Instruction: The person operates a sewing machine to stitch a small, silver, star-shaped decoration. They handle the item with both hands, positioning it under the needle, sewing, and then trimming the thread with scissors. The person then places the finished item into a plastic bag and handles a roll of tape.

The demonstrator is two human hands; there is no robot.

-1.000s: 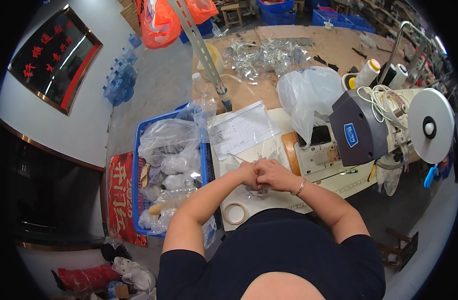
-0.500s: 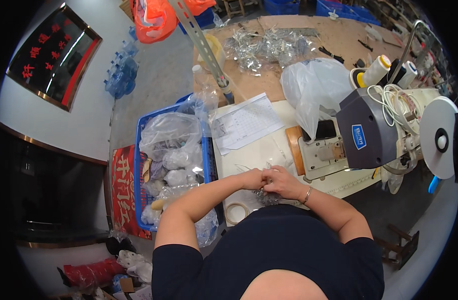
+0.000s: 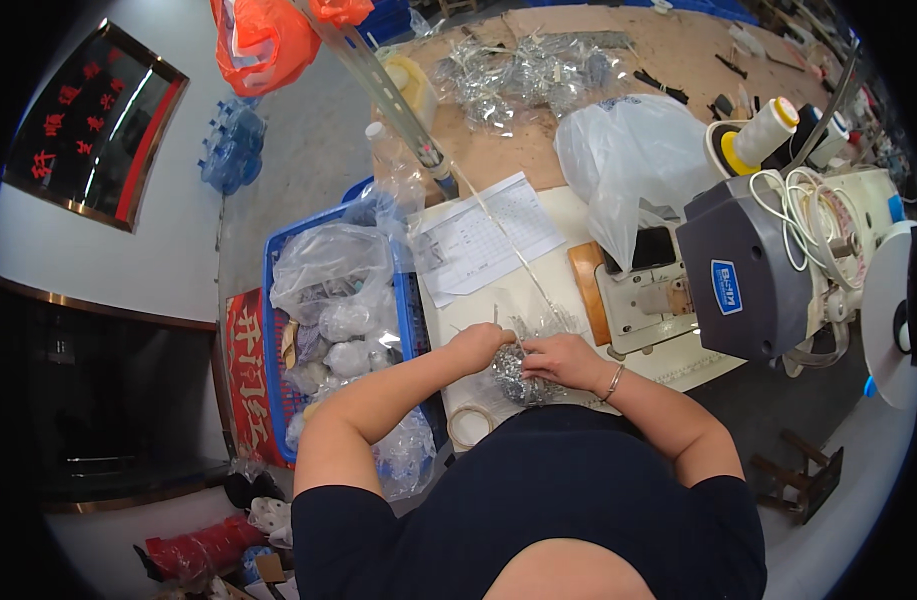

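Observation:
My left hand (image 3: 481,348) and my right hand (image 3: 566,360) are close together over the pale sewing table top (image 3: 458,300). Between them is a clear plastic bag (image 3: 521,382) with small silvery-grey pieces inside, its lower part resting near the front edge. The fingers of both hands are closed at the bag's gathered top. From the metal post (image 3: 403,110), a pale twine (image 3: 508,240) runs down toward the bag. A roll of tape (image 3: 469,427) lies by my left forearm, and a printed sheet (image 3: 493,240) is beyond my hands.
To the right stands a sewing machine (image 3: 743,270) with a thread cone (image 3: 768,137) behind it. A blue basket (image 3: 410,310) of bagged goods is at the left. A white plastic bag (image 3: 628,150) and a pile of clear bags (image 3: 528,80) lie farther back.
My hands have moved slightly apart, and more of the filled bag shows below them. The twine now stretches down to near the bag. The view has shifted a little.

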